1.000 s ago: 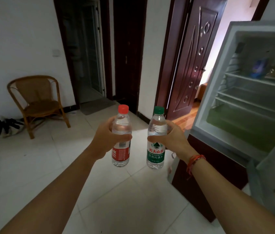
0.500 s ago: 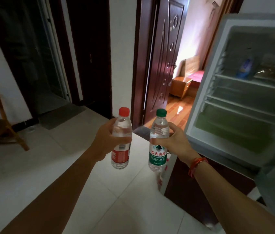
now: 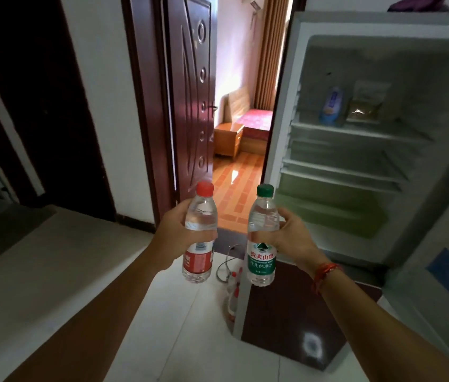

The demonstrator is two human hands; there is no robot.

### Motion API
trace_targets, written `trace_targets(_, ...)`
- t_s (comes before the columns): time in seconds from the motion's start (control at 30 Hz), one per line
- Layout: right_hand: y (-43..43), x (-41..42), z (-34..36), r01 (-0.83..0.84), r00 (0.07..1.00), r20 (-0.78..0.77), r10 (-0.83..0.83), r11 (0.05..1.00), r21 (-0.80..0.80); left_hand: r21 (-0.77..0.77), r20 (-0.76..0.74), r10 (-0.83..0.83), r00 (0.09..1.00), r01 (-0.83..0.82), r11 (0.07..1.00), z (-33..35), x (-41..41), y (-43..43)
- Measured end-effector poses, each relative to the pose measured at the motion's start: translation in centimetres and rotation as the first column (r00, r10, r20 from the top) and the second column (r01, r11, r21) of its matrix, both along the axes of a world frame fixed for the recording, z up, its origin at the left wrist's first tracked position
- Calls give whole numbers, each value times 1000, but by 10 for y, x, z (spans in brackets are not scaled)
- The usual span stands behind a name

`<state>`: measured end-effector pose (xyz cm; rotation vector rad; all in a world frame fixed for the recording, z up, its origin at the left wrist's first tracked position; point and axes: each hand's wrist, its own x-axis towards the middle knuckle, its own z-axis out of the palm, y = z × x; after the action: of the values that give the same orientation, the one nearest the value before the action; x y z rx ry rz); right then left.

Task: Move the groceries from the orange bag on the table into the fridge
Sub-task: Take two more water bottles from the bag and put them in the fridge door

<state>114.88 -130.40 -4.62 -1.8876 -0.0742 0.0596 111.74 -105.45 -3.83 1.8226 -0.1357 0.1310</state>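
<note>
My left hand [image 3: 175, 234] grips a clear water bottle with a red cap and red label [image 3: 199, 238], held upright. Beside it, my right hand [image 3: 290, 238] grips a second upright water bottle with a green cap and green label [image 3: 262, 244]. The two bottles are a short gap apart, in front of the open fridge [image 3: 355, 166] at the right. Its white wire shelves are mostly bare. A blue-and-white bottle [image 3: 331, 106] and a flat packet [image 3: 362, 111] stand on the top shelf. The orange bag and the table are out of view.
The fridge door [image 3: 438, 271] hangs open at the far right. A dark lower fridge compartment [image 3: 295, 312] sits below my right arm. Small bottles and a cable [image 3: 231, 274] lie on the white tiled floor beside it. A brown door [image 3: 190, 106] opens onto a bedroom behind.
My view has swung right and come closer to the fridge; the wicker chair has left the frame. Both hands keep the same grip on the bottles.
</note>
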Motion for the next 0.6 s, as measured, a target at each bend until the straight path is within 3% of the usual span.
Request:
trace_targets(0.3,-70,81,15,196,980,13,-196,981,4,-52,-15,-250,968,249,967,11,139,-74)
trace_targets(0.6,-145,89,10,493,870,27,-492,869,-50,-79,-36,-504,863,501,862,11,219,-165)
